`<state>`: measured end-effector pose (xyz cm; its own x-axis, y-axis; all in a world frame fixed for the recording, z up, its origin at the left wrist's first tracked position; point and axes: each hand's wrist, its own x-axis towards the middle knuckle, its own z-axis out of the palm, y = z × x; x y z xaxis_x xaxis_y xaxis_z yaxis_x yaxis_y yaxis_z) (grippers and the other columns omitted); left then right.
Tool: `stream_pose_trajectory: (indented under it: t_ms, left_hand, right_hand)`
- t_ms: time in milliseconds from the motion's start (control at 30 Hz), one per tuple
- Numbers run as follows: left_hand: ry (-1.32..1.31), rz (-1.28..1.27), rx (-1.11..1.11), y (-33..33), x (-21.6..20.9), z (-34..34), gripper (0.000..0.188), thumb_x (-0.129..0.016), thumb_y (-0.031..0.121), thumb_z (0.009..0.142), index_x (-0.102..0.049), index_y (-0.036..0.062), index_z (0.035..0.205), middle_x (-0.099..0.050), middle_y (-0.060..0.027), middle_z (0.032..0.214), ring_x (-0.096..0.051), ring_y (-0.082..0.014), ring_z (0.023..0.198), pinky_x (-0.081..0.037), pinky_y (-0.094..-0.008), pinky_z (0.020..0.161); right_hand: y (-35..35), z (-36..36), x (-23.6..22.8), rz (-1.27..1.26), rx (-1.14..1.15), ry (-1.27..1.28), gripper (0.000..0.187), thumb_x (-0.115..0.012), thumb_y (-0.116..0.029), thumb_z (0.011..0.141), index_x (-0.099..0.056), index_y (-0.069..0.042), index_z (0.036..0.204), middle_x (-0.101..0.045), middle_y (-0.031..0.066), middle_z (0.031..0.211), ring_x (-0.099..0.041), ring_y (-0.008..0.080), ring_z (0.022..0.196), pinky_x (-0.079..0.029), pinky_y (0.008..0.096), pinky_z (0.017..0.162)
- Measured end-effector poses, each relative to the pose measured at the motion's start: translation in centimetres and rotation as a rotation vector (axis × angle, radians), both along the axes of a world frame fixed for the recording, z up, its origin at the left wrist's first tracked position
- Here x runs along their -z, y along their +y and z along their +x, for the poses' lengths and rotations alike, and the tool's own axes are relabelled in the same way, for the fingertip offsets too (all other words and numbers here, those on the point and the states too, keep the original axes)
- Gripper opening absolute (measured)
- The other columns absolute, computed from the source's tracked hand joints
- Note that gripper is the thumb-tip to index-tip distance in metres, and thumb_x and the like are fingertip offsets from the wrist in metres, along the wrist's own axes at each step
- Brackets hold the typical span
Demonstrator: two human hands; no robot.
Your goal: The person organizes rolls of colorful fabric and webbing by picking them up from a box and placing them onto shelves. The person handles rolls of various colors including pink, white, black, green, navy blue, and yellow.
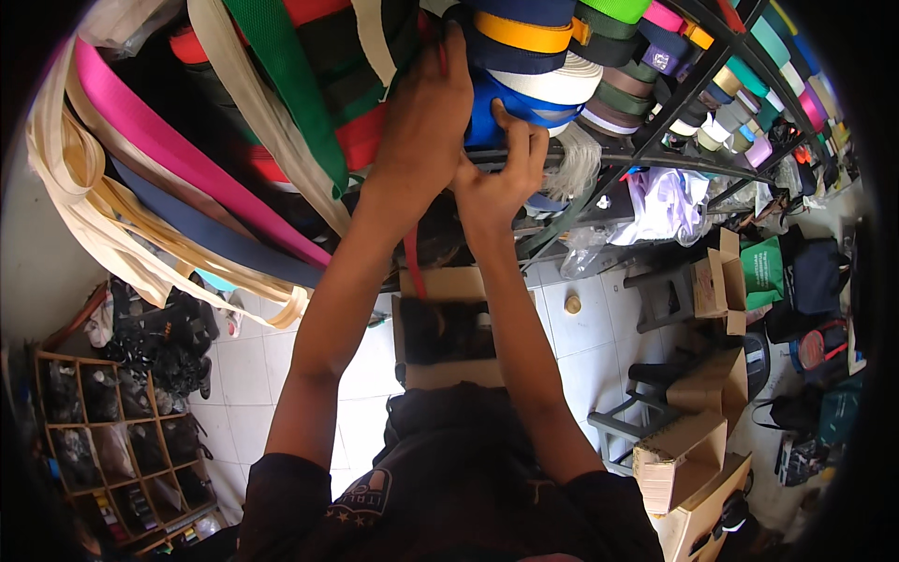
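Both my arms reach up to a shelf packed with rolled webbing straps. My left hand (426, 117) is raised between a red and dark stack and the rolls to its right. One of its fingers extends upward beside a dark roll; the others are mostly hidden. Close against it, my right hand (507, 169) has bent fingers closed on a blue webbing roll (482, 112). Directly above the blue roll lies a white webbing roll (557, 86), with a yellow strap (524, 32) higher up. A narrow red strap (412, 262) hangs below my left hand.
Loose straps, including a green strap (290, 84) and a pink strap (187, 159), drape at the left. A black metal shelf frame (688, 94) slants on the right. An open cardboard box (449, 375) sits below my arms. Stools (627, 417) and more boxes (679, 459) stand right.
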<state>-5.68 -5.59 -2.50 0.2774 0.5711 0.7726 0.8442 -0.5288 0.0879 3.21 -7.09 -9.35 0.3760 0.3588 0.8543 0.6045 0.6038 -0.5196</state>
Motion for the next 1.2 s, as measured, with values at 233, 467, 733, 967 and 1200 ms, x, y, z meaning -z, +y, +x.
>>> stream_pose_trajectory:
  t_ms: [233, 467, 733, 967, 1200]
  left_hand:
    - [-0.041, 0.019, -0.025, -1.1, 0.6, 0.5, 0.074, -0.065, -0.003, 0.071, -0.036, -0.0117, 0.138, -0.053, -0.0318, 0.121, -0.056, -0.0442, 0.111, -0.047, -0.045, 0.098]
    - [-0.107, 0.095, 0.043, -3.5, 3.7, 1.0, 0.05, -0.055, -0.008, 0.081, -0.051, -0.0048, 0.131, -0.052, -0.0235, 0.135, -0.047, -0.0373, 0.132, -0.035, -0.0487, 0.111]
    - [-0.239, 0.005, 0.121, -2.2, -0.1, 0.3, 0.057, -0.055, -0.008, 0.077, -0.042, -0.0097, 0.132, -0.047, -0.0307, 0.133, -0.049, -0.0439, 0.124, -0.041, -0.0473, 0.105]
    - [-0.318, -0.113, 0.232, 1.5, -2.4, -0.2, 0.059, -0.053, -0.014, 0.074, -0.041, -0.0059, 0.131, -0.057, -0.0321, 0.112, -0.057, -0.0484, 0.103, -0.048, -0.051, 0.086]
    - [-0.073, 0.078, 0.16, 3.7, -3.1, -0.1, 0.032, -0.053, -0.011, 0.074, -0.051, -0.0088, 0.107, -0.062, -0.0313, 0.093, -0.062, -0.0483, 0.087, -0.051, -0.0511, 0.077]
  right_hand:
    - [-0.7, 0.8, -0.7, -0.069, -0.063, -0.018, 0.046, -0.08, -0.007, 0.07, -0.063, 0.001, 0.112, -0.058, 0.0171, 0.102, -0.062, 0.0349, 0.093, -0.051, 0.04, 0.079]
    - [-0.7, 2.4, 0.3, -0.081, -0.21, 0.124, 0.048, -0.078, 0.0, 0.075, -0.062, 0.001, 0.12, -0.065, 0.0158, 0.109, -0.066, 0.0257, 0.093, -0.055, 0.0333, 0.078]
    - [-2.0, 1.8, -2.0, -0.28, -0.48, 0.599, 0.043, -0.077, -0.006, 0.084, -0.062, 0.004, 0.123, -0.066, 0.0127, 0.106, -0.065, 0.0142, 0.088, -0.057, 0.0271, 0.076]
    - [-2.3, 1.2, -2.7, -0.272, -0.555, 0.714, 0.043, -0.074, -0.009, 0.087, -0.06, 0.003, 0.126, -0.067, 0.0109, 0.103, -0.066, 0.0147, 0.09, -0.06, 0.0293, 0.076]
    - [-2.1, 0.5, -2.0, -0.208, -0.632, 0.673, 0.057, -0.079, -0.001, 0.079, -0.056, 0.002, 0.13, -0.062, 0.0092, 0.113, -0.064, 0.0151, 0.094, -0.061, 0.0303, 0.08]
